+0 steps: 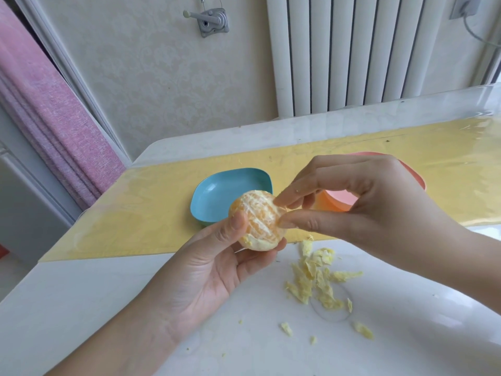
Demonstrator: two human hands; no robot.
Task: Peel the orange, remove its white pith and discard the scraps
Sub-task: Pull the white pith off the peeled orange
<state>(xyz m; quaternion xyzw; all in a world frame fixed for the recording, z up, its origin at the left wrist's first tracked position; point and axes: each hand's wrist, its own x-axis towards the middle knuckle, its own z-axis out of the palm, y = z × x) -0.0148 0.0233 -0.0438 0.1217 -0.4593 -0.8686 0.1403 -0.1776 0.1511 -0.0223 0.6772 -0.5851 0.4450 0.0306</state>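
The peeled orange [257, 219], streaked with white pith, is held above the table in my left hand [214, 267], thumb on its left side and fingers curled under it. My right hand [360, 210] comes in from the right and pinches a bit of pith at the orange's right side between thumb and forefinger. A heap of pale yellow pith scraps [317, 280] lies on the white table below the hands, with a few loose bits nearer the front.
A blue dish [214, 196] sits on the yellow mat [151, 202] behind the orange. A pink-orange bowl [339, 200] stands mostly hidden behind my right hand. A radiator and wall lie beyond the table; a pink curtain hangs at left.
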